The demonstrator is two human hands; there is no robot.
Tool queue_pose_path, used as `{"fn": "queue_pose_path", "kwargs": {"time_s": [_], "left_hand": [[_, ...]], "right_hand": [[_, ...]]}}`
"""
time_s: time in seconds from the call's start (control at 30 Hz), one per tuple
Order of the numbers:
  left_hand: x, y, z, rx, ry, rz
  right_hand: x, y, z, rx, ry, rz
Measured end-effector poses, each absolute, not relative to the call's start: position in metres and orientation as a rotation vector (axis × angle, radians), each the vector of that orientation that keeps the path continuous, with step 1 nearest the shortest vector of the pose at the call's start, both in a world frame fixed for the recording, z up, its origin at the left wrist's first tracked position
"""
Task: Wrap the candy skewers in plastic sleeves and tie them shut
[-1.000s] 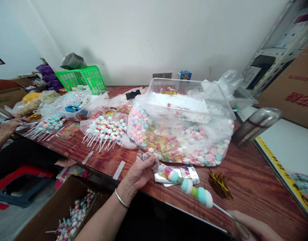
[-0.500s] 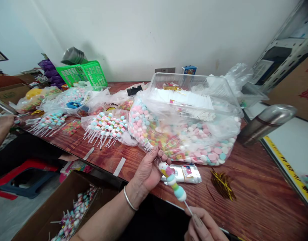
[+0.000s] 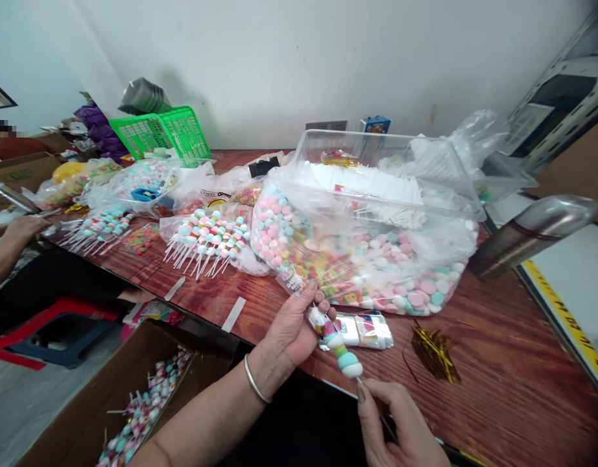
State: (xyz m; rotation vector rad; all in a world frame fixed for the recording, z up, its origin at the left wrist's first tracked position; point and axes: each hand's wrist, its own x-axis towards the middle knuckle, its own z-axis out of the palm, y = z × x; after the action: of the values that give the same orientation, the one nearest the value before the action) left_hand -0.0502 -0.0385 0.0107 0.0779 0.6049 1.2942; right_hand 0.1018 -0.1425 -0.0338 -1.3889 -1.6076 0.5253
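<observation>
My left hand (image 3: 299, 327), a bangle on its wrist, is closed round a clear printed plastic bag (image 3: 292, 280), whose end sticks out above the thumb. The upper part of a marshmallow skewer (image 3: 349, 363) is inside that bag; its blue and white pieces show at the lower end. My right hand (image 3: 394, 415) pinches the skewer's thin stick just under the lowest marshmallow, and the fingers hide most of the stick. Behind the skewer lies a stack of flat packing bags (image 3: 370, 329). Gold twist ties (image 3: 435, 353) lie to the right.
A large clear bag of marshmallows (image 3: 425, 292) supports a clear tub (image 3: 454, 172) of white sticks. Finished skewers (image 3: 211, 237) lie at left. A steel flask (image 3: 537, 233) stands at right. Below the table edge is a cardboard box (image 3: 70, 415). A co-worker's hand (image 3: 29, 227) is far left.
My right hand has slid up the stick, closer to the lowest marshmallow. My left hand keeps its grip on the bag. The whole view has shifted slightly.
</observation>
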Motion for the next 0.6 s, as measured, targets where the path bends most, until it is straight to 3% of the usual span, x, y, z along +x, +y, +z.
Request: {"fn": "queue_pose_path", "kwargs": {"time_s": [0.1, 0.2, 0.4, 0.6], "left_hand": [[-0.052, -0.038, 0.011, 0.054, 0.589, 1.291], [-0.054, -0.038, 0.010, 0.024, 0.576, 1.274], [-0.055, -0.037, 0.008, -0.018, 0.504, 1.244], [-0.055, -0.037, 0.007, -0.052, 0.485, 1.240]], "right_hand": [[0.102, -0.139, -0.039, -1.292, -1.809, 0.189], [0.101, -0.139, -0.039, -1.305, -1.821, 0.188], [0.098, -0.140, -0.023, -1.480, -1.442, 1.012], [0.095, -0.136, -0.028, -1.306, -0.960, 1.662]]}}
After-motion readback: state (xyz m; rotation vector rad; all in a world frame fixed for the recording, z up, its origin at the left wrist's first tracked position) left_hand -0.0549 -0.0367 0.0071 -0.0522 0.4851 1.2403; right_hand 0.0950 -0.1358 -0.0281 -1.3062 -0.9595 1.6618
